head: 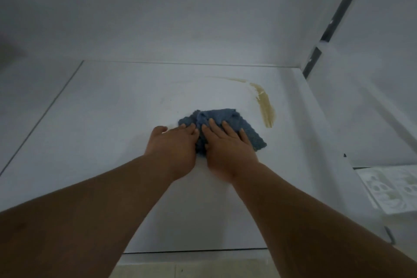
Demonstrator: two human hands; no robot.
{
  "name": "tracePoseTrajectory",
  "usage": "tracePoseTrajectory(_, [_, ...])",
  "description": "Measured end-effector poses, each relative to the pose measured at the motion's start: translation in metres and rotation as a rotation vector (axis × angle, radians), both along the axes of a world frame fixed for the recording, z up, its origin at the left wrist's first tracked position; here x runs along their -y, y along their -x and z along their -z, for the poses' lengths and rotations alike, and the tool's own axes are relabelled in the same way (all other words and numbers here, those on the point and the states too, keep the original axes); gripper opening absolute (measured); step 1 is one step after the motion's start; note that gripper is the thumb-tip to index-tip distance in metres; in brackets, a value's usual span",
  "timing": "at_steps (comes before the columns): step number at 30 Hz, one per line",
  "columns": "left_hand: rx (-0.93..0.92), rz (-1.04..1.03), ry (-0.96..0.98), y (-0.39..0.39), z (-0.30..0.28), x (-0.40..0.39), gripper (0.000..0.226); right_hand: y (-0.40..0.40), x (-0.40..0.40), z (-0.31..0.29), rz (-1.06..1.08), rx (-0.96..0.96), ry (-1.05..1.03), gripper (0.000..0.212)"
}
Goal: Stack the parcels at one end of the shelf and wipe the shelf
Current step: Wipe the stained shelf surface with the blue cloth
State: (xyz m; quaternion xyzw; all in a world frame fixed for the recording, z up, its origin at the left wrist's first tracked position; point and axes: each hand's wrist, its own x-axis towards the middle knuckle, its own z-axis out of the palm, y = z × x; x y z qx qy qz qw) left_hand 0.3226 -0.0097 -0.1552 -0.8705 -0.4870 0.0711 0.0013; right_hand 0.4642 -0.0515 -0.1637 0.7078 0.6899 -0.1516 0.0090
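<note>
Hands first: we have both of them down on a crumpled blue terry cloth (220,127) in the middle of the flat white shelf board (94,133), and that pairing makes sense for scrubbing, since two palms spread the pressure over more fabric. Our left hand (172,148) lies with fingers extended, fingertips on the cloth's near-left edge and thumb out on bare shelf, probably to keep the bunched fabric from sliding away. Our right hand (228,150) lies flat with fingers splayed across the cloth's top, pressing rather than pinching; neither hand closes around anything. Just beyond the cloth to the right, apart from it, runs a curved yellowish-brown smear (266,106), which we judge to be the next patch needing the wipe. No parcels show anywhere on this stretch of shelf, so we judge the stacking done or out of frame. White walls (203,18) close in behind and beside us.
</note>
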Motion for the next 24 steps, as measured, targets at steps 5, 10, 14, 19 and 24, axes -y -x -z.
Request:
tracePoseTrajectory(5, [0.026,0.016,0.045,-0.026,0.003,-0.001,0.06,-0.01,0.004,0.003,0.1,-0.009,-0.041,0.059])
tracePoseTrajectory(10, [0.082,0.053,0.042,-0.002,0.004,0.005,0.056,0.011,0.009,0.005,0.084,-0.067,-0.048,0.066])
tracePoseTrajectory(14, [0.072,0.038,0.02,0.032,-0.004,0.009,0.051,0.037,0.011,0.004,-0.026,-0.073,-0.069,0.065])
tracePoseTrajectory(19, [0.104,-0.095,0.003,0.083,0.001,0.012,0.065,0.076,0.005,0.002,-0.172,-0.085,-0.083,0.065])
tracePoseTrajectory(24, [0.037,-0.188,0.001,0.101,0.001,-0.005,0.056,0.095,-0.024,0.002,-0.237,-0.058,-0.081,0.065])
